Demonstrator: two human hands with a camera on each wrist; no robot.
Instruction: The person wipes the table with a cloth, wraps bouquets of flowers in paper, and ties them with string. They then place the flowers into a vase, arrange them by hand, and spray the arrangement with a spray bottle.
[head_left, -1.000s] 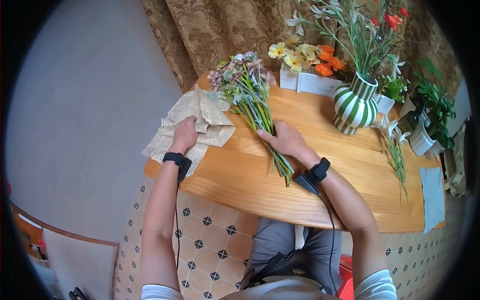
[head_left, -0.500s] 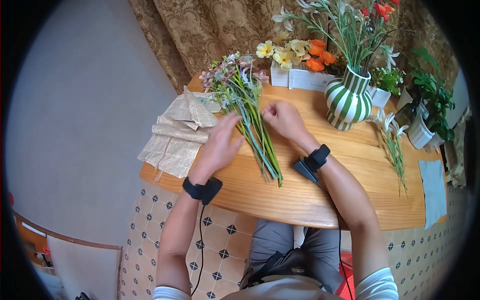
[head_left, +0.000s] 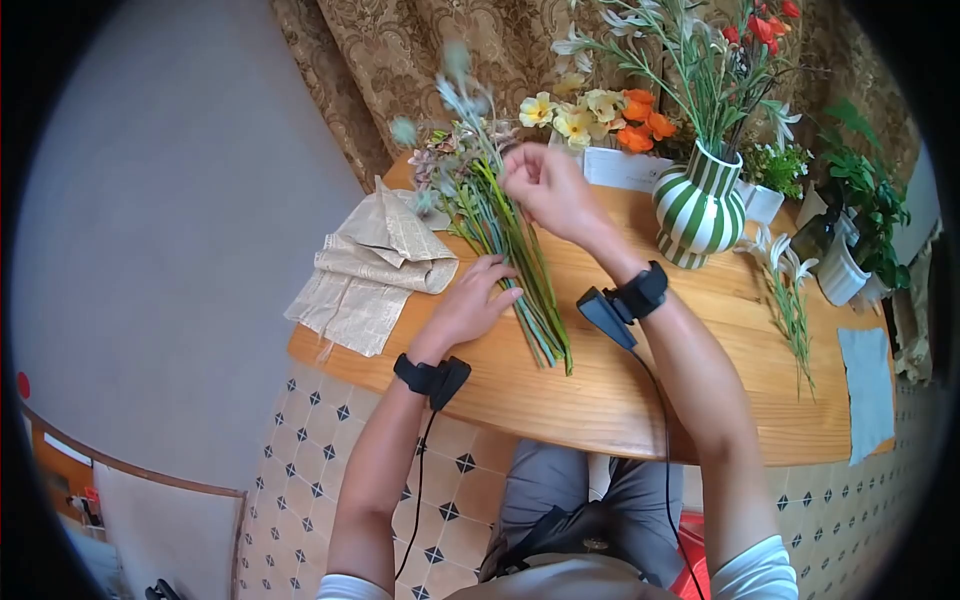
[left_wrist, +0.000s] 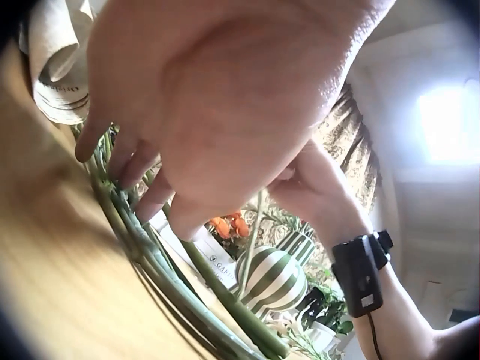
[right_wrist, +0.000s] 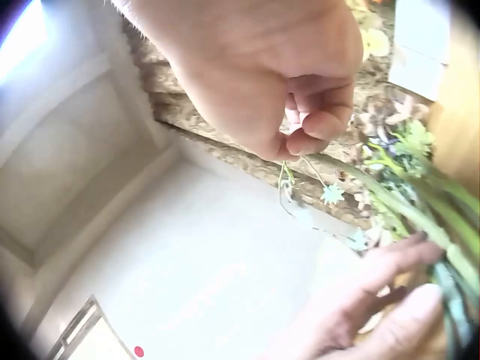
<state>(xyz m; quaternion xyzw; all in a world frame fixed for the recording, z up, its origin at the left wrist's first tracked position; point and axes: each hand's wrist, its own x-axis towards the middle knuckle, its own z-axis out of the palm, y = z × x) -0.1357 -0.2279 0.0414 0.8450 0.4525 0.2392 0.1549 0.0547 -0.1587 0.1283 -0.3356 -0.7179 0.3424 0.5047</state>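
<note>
A bunch of flowers (head_left: 545, 305) with long green and bluish stems lies on the wooden table (head_left: 640, 400), its mauve and green heads toward the curtain. My left hand (head_left: 472, 305) rests across the stems, fingers laid over them and thumb nearly straight. Above the heads, my right hand (head_left: 555, 195) pinches a thin flower stem between thumb and fingertips. Small pale blue-green heads (right_wrist: 332, 193) show near those fingertips in the right wrist view. Part of the pinched stem is hidden by the hand. Left of the bunch lies folded newsprint wrapping paper (head_left: 365, 270).
A green-and-white striped vase (head_left: 698, 212) full of flowers stands at the back right. Near it are yellow and orange flowers (head_left: 600, 115) in a white box, and potted plants (head_left: 845, 270). White lilies (head_left: 785, 275) and a grey-blue cloth (head_left: 866, 390) lie to the right.
My left hand has left the wrapping paper and moved right onto the stems. My right hand has let go of the bunch's stems and risen toward the heads, now pinching one stem.
</note>
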